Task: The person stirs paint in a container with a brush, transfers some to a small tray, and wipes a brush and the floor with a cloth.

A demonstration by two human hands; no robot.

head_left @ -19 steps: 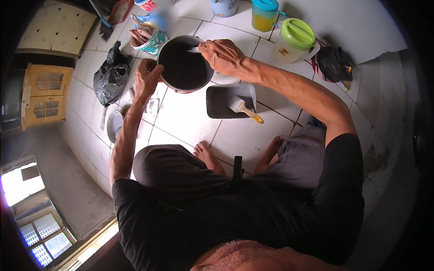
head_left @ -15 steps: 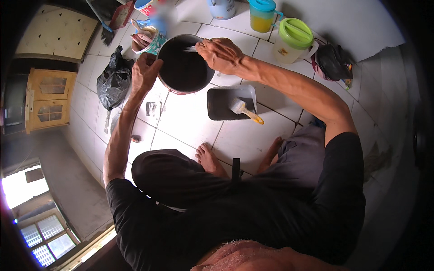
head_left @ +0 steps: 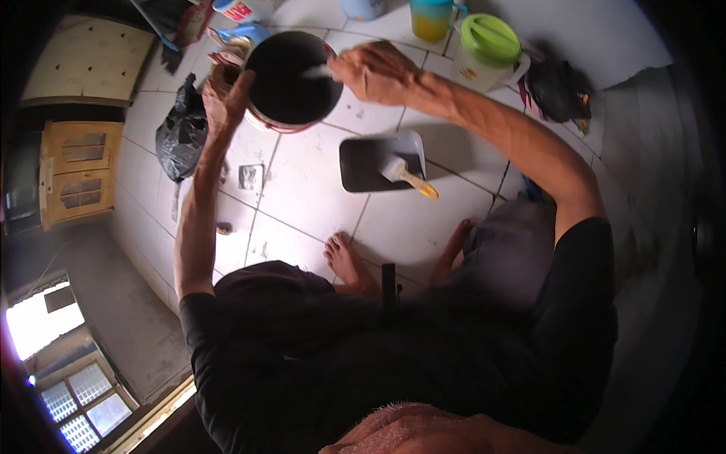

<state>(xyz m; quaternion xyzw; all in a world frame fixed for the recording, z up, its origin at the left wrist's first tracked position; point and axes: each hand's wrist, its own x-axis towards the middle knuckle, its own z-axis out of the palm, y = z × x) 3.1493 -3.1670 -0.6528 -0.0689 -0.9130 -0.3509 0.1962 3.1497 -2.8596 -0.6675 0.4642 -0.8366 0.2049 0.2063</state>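
A round bucket (head_left: 291, 83) with a dark inside and a pale, reddish outer wall tilts toward me above the floor. My left hand (head_left: 227, 94) grips its left rim, fingers hidden in part behind the wall. At the bucket's right rim, my right hand (head_left: 376, 73) is closed on a short pale tool (head_left: 316, 72) that reaches into the opening; motion blurs it, so its kind is unclear. Closer to my feet lies a grey paint tray (head_left: 355, 181), dark inside. A paintbrush (head_left: 412, 180) with a yellow handle rests in it, its handle over the edge.
A black plastic bag (head_left: 180, 140) lies left of my left forearm. Farther off stand a jug with a green lid (head_left: 489, 45), a blue-topped jug of yellow liquid (head_left: 431, 21) and a dark bag (head_left: 556, 89). A small square piece (head_left: 250, 177) lies on the tiles.
The bucket and my left hand have shifted a little left and farther away in the picture. My right hand's tool has moved with them and is now blurred.
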